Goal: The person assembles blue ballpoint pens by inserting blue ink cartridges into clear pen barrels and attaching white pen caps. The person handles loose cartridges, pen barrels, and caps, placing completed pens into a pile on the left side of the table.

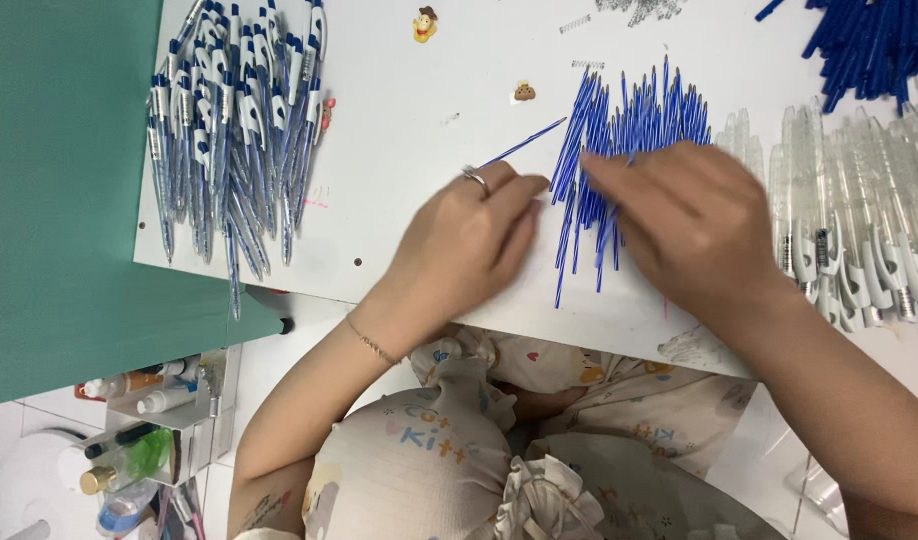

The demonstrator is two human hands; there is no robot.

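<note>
So the white worktop [399, 120] is pretty crowded. Over by its left edge there's a big heap of assembled blue-and-white pens [234, 130], mostly lying with their long axes running from the far edge toward the near edge. Along the right edge sits a row of clear pen barrels [849, 220] with white clips, side by side, also running far-to-near. Up in the far right corner there's a stack of solid blue parts [869, 40], and a couple of little cartoon stickers [425, 24] near the far edge. A green mat [59, 180] lies beside the worktop's left edge.

Both hands are in the middle, close to the near edge, on a fanned pile of thin blue refills [629, 130]. The refills run far-to-near too, slightly splayed, with one stray slanting off toward the left hand. The left hand [464, 250], ring on one finger, lies palm down with curled fingers at the pile's left side; can't tell if its grip actually has a refill in it. The right hand [694, 225] rests flat on top of the pile, fingers pressing down on the refills rather than closed around any.
</note>
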